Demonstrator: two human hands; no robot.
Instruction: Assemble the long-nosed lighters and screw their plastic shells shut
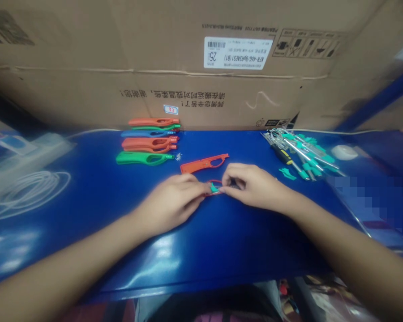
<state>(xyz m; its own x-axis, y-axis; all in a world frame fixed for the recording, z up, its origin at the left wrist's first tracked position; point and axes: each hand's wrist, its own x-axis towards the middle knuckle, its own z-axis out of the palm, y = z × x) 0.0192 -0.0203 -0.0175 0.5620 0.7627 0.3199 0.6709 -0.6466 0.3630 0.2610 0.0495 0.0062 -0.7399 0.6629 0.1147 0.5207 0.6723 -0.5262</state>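
Note:
Between my hands, low over the blue table, is an orange-red lighter casing half (215,181) with a green trigger piece (214,188) at its opening. My left hand (177,197) is closed around the casing's left part and covers most of it. From the other side, my right hand (255,185) pinches its right end by the trigger, thumb and forefinger together. Whether a small part sits in that pinch is hidden. Just beyond the fingers lies another orange-red casing half (201,164), flat on the table.
Orange, blue and green lighter handles (141,144) lie stacked at back left, beside small white pins (178,156). At back right are metal lighter tubes with green parts (305,152) and a black-yellow screwdriver (282,154). A cardboard box (154,53) walls the back; white cable (36,192) coils left.

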